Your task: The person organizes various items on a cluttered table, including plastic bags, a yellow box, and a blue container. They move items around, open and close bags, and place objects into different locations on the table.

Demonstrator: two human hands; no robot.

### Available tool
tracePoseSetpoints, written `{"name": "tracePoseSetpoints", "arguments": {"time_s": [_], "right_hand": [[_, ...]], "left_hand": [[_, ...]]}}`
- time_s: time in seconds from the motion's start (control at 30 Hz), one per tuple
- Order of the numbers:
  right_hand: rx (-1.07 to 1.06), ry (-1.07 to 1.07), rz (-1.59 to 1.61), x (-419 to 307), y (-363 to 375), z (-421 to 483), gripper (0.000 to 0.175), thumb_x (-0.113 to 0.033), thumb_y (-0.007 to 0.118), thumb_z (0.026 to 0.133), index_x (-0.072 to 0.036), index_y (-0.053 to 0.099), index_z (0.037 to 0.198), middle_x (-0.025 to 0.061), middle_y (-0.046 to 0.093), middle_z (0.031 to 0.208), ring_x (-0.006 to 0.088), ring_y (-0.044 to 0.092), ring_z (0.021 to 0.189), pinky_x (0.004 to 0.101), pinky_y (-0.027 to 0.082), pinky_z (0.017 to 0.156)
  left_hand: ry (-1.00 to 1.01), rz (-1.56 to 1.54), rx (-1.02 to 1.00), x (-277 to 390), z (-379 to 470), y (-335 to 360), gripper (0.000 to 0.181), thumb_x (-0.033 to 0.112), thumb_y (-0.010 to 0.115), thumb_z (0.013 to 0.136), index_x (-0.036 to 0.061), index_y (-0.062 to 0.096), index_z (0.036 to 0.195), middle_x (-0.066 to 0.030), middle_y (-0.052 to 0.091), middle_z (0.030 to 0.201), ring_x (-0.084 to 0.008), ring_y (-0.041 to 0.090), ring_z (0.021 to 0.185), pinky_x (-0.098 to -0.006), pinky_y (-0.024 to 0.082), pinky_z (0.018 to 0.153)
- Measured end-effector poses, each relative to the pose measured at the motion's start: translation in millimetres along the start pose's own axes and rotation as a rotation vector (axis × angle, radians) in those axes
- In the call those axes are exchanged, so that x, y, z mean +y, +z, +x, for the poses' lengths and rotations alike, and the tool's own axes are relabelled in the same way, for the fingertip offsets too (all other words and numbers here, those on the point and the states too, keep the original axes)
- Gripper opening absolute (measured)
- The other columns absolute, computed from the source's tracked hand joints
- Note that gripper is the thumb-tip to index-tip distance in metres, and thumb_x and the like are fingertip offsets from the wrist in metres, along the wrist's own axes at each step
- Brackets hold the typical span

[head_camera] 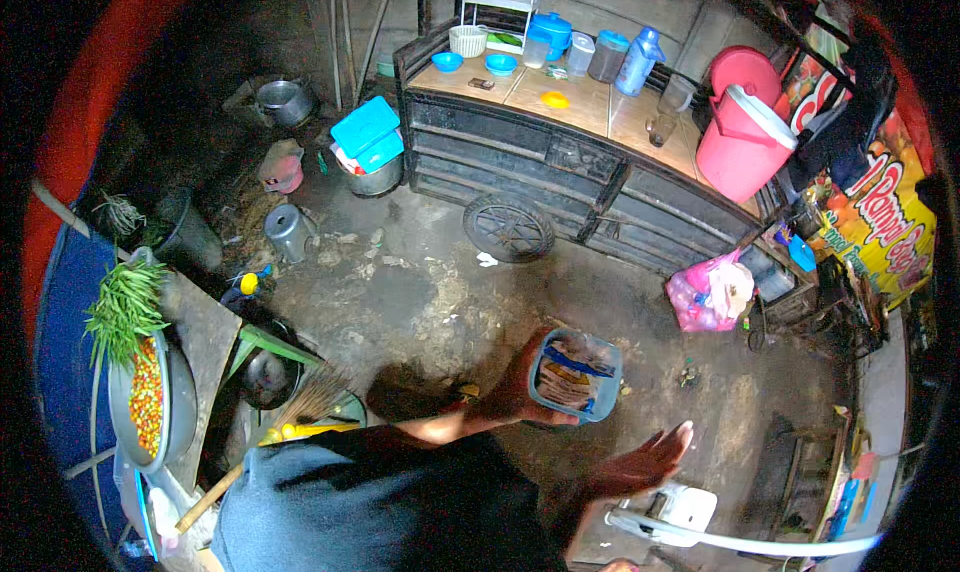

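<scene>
My left hand [517,380] is wrapped around a square, translucent blue plastic container [613,377], held out over the concrete floor. Its top faces the camera, and packets with blue and brownish parts show inside. To the right of the container, my right hand [651,459] is held out with nothing in it, its fingers extended and pointing up and right. A white plastic object [691,516] lies below that hand.
A wheeled wooden cart [517,133] with a tiled top carries bowls, jars, a flask and a pink bucket [739,152]. A pink plastic bag [705,294] sits on the floor. At left, a basin [180,399] holds small red and yellow produce beside long green vegetables [127,302].
</scene>
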State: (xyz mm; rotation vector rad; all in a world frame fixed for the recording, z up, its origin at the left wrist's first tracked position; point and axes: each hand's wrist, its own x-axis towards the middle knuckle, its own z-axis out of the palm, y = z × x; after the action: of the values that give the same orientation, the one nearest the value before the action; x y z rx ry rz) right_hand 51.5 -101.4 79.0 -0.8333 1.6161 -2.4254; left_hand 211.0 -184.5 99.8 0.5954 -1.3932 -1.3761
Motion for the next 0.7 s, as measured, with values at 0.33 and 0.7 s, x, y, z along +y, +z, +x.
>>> {"name": "tracePoseSetpoints", "arguments": {"time_s": [0.33, 0.7], "right_hand": [[-0.359, 0.103, -0.032, -6.1, 124.5, 24.4, 0.082, -0.062, 0.043, 0.095, -0.003, 0.031, 0.151, 0.0183, 0.025, 0.158, 0.0338, 0.023, 0.146, 0.0489, 0.012, 0.12], [-0.743, -0.103, -0.097, -2.7, 115.1, 57.2, 0.101, -0.067, 0.059, 0.083, -0.003, 0.026, 0.153, 0.0221, 0.009, 0.161, 0.0373, 0.006, 0.15, 0.0509, 0.007, 0.119]], "left_hand": [[-0.019, -0.014, 0.164, -18.4, 58.8, -84.4, 0.101, 0.022, 0.097, 0.051, 0.0081, 0.04, 0.134, -0.0097, 0.055, 0.121, -0.0237, 0.056, 0.114, -0.0397, 0.047, 0.099], [-0.28, -0.486, -0.082, -80.3, 63.8, -106.5, 0.078, 0.031, 0.084, 0.07, 0.0047, 0.047, 0.134, -0.0133, 0.062, 0.12, -0.027, 0.062, 0.111, -0.0423, 0.055, 0.091]]}}
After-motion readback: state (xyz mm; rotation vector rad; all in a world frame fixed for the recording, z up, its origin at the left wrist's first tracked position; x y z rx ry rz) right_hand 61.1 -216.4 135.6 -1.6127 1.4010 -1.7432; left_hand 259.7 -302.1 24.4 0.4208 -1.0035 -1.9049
